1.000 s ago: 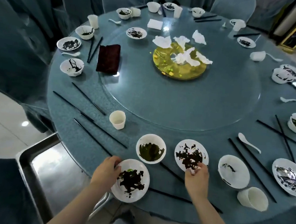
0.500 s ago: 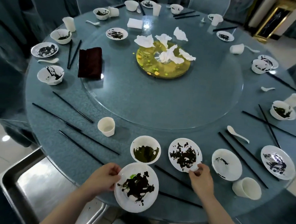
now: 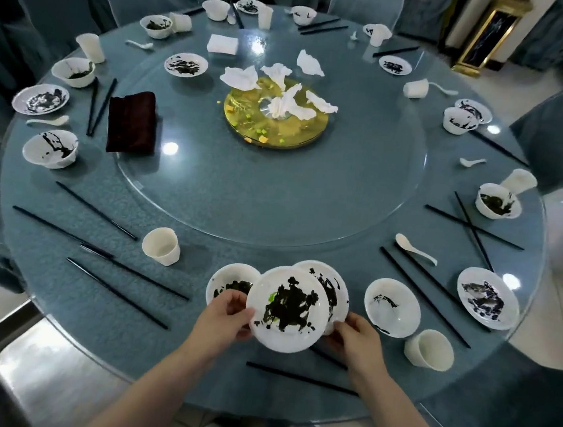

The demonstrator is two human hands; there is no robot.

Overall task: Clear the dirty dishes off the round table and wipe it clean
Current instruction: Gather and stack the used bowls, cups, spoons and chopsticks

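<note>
Right now my left hand [image 3: 225, 314] grips the near-left rim of a stained plate [image 3: 287, 308], while my right hand [image 3: 352, 333] pinches a second dirty plate [image 3: 330, 285] tucked under it. Both plates sit at the near edge of the round desk [image 3: 307, 216], just right of a soiled bowl [image 3: 232, 282].

plate [image 3: 290, 308] over plate [image 3: 333, 289], bowl [image 3: 230, 282] left

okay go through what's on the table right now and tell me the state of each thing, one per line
Left hand: holds top plate's left rim.
Right hand: holds second plate's near edge.
Top plate: dirty, overlapping second plate.
Second plate: dirty, partly covered.
Green-residue bowl: dirty, upright.
Near cup: upright.
Dark cloth: folded, lying flat.
</note>
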